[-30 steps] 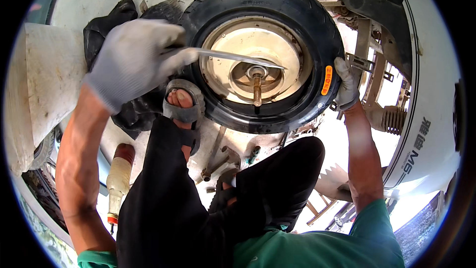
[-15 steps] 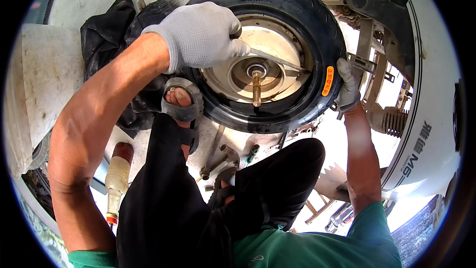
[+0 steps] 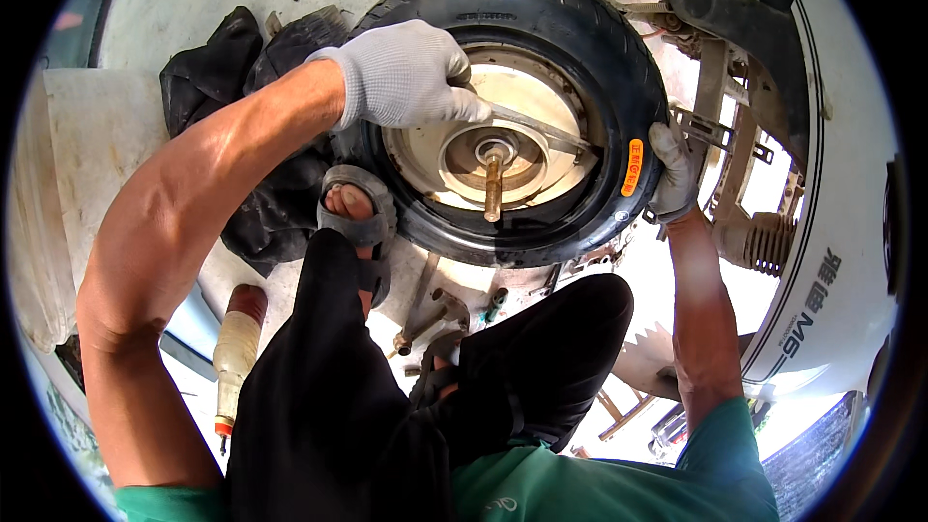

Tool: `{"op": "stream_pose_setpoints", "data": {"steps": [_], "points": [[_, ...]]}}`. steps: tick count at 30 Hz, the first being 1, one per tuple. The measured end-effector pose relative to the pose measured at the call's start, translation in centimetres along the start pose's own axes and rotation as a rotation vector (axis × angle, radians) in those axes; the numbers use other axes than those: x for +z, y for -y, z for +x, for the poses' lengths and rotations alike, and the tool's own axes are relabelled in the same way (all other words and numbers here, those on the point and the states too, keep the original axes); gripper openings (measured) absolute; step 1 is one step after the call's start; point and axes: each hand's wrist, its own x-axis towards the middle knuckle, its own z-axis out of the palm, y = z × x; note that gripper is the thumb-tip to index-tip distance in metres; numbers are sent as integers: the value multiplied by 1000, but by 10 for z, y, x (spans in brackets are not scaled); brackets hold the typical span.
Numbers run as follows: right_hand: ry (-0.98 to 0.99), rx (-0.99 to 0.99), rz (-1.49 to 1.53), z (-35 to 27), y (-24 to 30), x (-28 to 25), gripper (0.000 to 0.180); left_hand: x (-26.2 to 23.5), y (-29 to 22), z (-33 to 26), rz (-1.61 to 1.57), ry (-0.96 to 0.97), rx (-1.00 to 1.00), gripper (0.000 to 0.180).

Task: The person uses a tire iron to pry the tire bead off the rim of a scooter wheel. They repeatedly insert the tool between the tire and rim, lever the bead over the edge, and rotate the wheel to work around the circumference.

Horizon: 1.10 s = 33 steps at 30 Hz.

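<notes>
A small black scooter tyre (image 3: pixel 590 48) on a cream wheel hub (image 3: pixel 527 106) with a protruding axle (image 3: pixel 494 184) lies in front of me. My left hand (image 3: pixel 401 77), in a grey knit glove, is closed on a flat metal tyre lever (image 3: pixel 541 126) that reaches across the hub to the rim. My gloved right hand (image 3: pixel 672 179) grips the tyre's right edge beside an orange sticker (image 3: pixel 634 166). My sandalled foot (image 3: pixel 353 213) presses against the tyre's lower left side.
A crumpled black inner tube (image 3: pixel 246 68) lies left of the wheel. A pale squeeze bottle (image 3: pixel 237 353) lies on the concrete floor at lower left. Metal tools (image 3: pixel 425 314) sit between my legs. The white scooter body (image 3: pixel 822 261) and its frame stand at right.
My left hand has moved with the lever from the wheel's left side up onto its upper left rim, the lever now spanning the hub. The right hand stayed on the tyre.
</notes>
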Motion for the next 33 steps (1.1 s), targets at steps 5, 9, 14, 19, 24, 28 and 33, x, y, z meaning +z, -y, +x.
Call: {"op": "stream_pose_setpoints", "data": {"steps": [5, 9, 14, 19, 24, 28, 33], "points": [[-13, -28, -16, 2, -23, -19, 79, -11, -15, -1, 39, 104, -119, 54], [38, -42, -14, -3, 4, 7, 79, 1, -23, -9, 96, -36, -102, 59], [13, -62, 36, -3, -4, 4, 80, 23, -63, -38, -93, 83, -315, 45], [14, -5, 103, -1, 9, 16, 103, -24, -91, -60, -535, 207, -227, 38], [112, 103, 294, 0, 17, 21, 95, 9, -82, -72, -215, -166, 367, 56], [256, 123, 442, 11, -20, -17, 84, 23, -105, -42, -464, -347, 799, 48], [435, 147, 613, 16, -18, -18, 81, 28, -154, -34, -518, -103, 839, 42]]}}
